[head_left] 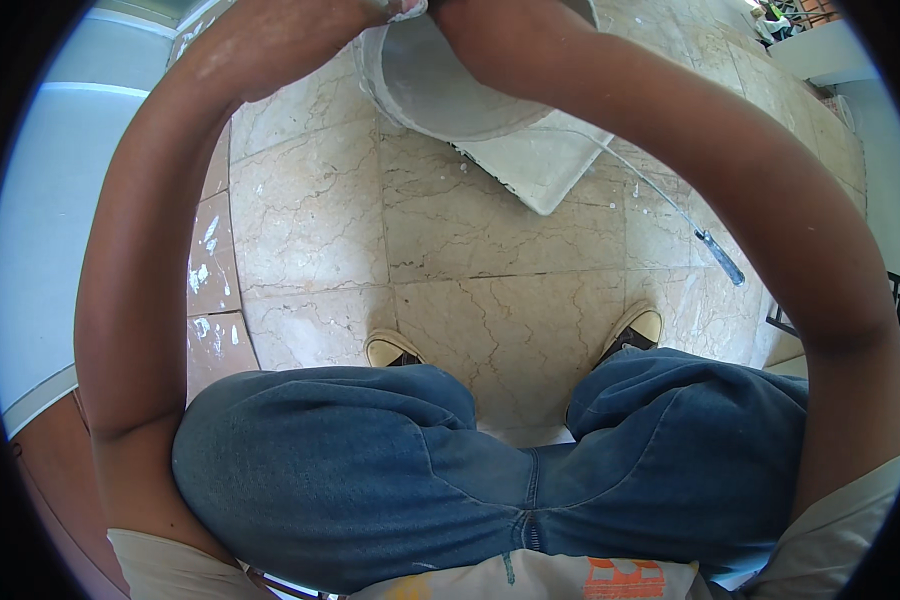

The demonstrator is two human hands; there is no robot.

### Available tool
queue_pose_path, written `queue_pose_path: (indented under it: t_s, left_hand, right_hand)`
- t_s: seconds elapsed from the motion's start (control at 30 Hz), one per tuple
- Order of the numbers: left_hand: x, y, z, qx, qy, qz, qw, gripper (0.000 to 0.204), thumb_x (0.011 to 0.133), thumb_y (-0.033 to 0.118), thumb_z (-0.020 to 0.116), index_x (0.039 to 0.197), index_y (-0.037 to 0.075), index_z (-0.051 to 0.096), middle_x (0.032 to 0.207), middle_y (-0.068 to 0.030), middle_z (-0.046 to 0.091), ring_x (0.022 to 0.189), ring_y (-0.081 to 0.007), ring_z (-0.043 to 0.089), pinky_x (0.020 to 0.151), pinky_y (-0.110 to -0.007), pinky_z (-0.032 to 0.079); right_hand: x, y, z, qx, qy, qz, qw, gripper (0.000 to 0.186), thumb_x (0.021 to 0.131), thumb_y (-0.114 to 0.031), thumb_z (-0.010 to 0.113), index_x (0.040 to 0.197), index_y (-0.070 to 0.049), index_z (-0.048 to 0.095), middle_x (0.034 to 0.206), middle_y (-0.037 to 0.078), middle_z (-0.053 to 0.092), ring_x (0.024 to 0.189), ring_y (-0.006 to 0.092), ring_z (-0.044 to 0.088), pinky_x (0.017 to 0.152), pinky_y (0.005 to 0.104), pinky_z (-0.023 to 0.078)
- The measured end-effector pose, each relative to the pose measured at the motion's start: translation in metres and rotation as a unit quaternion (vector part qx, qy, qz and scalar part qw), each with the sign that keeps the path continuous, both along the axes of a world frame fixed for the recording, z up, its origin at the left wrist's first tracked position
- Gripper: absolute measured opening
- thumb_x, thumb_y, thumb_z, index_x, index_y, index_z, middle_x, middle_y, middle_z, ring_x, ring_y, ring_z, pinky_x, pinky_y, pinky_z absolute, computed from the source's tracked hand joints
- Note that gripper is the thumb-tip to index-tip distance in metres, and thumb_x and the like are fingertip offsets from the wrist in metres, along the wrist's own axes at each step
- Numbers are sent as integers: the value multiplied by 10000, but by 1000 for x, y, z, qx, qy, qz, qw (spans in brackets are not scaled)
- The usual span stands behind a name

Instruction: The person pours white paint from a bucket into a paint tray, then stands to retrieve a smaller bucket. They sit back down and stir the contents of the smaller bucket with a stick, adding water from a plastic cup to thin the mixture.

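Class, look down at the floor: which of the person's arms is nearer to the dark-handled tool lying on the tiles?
Right. The right arm arches just beside the tool; the left arm is across the floor from it.

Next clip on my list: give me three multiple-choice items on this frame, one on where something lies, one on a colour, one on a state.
1. Where does the long thin tool with the dark handle lie?
A. On the tile floor, to the person's right of the bucket
B. Inside the bucket
C. Across the person's knees

2. What colour are the person's trousers?
A. Black
B. Blue denim
C. White

3. How does the grey bucket look inside?
A. Brimful of water
B. Closed with a lid
C. Open, its inner wall coated pale grey

Answers:
1. A, since the tool rests flat on the tiles beyond the pale sheet under the bucket.
2. B, as both bent knees show blue denim.
3. C, as the open inside shows bare and grey.

Both hands are cut off at the top edge, so neither grip can be judged.
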State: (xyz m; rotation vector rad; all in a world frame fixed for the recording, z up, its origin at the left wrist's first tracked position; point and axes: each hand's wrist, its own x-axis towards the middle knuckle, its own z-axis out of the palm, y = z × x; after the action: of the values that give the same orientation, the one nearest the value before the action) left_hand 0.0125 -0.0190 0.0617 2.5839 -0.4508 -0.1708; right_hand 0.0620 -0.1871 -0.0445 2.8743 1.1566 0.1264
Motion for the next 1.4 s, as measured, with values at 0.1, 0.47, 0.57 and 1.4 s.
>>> queue_pose_path:
  t_s: [0.1,0.47,0.57,1.4]
  left_hand:
    - [10,4,-3,18,-15,14,1000,399,933,236,700,1238,14,571,1168,-176,640,1136,-292,587,1013,-399,445]
    - [13,11,-7,61,-59,12,996,468,952,260,686,1283,-25,516,1228,-229,597,1198,-333,569,1045,-418,441]
    - [-10,-5,8,42,-58,21,997,464,957,252,684,1286,-29,513,1233,-236,597,1212,-347,570,1057,-425,441]
    - [27,18,-60,32,-225,-7,974,370,881,67,710,1191,-27,530,1132,-258,613,1097,-400,600,972,-450,455]
  right_hand:
    - [-1,-6,-35,48,-86,63,993,207,894,-109,583,1025,-7,707,962,195,745,861,326,752,723,412,604]
    - [6,-20,10,-89,-58,33,994,214,866,-108,609,1005,12,719,991,216,743,859,317,750,723,408,601]
    - [18,-17,-11,-37,-25,-21,999,231,875,-114,597,1026,10,719,1018,231,738,900,327,747,770,416,603]
    - [45,2,-48,94,-80,-38,992,253,921,-105,535,1045,21,715,992,242,743,932,334,751,781,422,606]
